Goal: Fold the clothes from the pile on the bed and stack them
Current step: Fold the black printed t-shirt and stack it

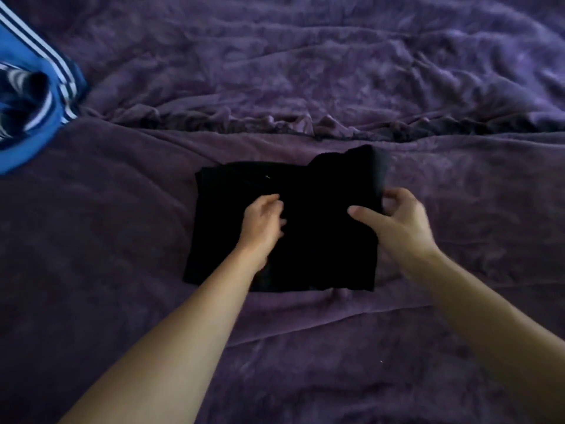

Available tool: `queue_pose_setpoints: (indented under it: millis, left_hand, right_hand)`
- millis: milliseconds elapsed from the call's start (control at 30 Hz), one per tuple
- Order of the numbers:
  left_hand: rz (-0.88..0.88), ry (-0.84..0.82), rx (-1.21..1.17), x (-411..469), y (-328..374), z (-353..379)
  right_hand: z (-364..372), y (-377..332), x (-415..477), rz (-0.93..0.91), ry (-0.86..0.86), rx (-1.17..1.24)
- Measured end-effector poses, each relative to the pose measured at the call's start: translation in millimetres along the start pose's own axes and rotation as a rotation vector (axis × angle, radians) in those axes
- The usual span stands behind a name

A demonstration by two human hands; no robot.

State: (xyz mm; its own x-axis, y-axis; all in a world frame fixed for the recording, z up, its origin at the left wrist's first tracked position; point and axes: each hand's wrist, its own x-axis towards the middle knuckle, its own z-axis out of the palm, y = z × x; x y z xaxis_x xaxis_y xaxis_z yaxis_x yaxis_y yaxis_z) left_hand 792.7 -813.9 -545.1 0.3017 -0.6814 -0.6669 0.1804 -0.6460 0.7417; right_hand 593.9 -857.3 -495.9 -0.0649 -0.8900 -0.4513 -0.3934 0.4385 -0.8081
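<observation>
Black garment [321, 246] lies part-folded on the bed [305, 71], both grips on it

The garment lies as a rough rectangle on the purple cover, in the near middle of the bed, with its far right corner raised in a loose hump. The right grip [397, 218] is closed on the garment's right edge just under that hump: the thumb lies on top of the cloth and the fingers are curled round the edge. The left grip [263, 221] rests on the middle of the garment with its fingers bent; the fingertips merge with the dark cloth, so it cannot be told whether they pinch it or only press. A blue garment with white stripes [27, 142] lies at the left edge of the bed, well apart from the black one
</observation>
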Motion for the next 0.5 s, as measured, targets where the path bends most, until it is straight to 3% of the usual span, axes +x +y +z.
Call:
queue_pose_setpoints:
  millis: [133,333,400,500]
  left_hand:
    - [0.077,0.272,-0.015,-21,0,-88]
    - [0.043,0.44,0.083,-35,-41,-184]
    - [0.043,0.449,0.125,-35,-51,-195]
    - [0.133,0.476,0.303,-30,-50,-191]
  right_hand:
    - [78,-44,-21,-0.14,-0.005,-0.299]
    - [215,-33,-47,-0.255,-0.302,-0.661]
    - [234,-20,-52,-0.248,-0.442,-0.696]
    - [224,-13,-50,-0.223,-0.576,-0.497]
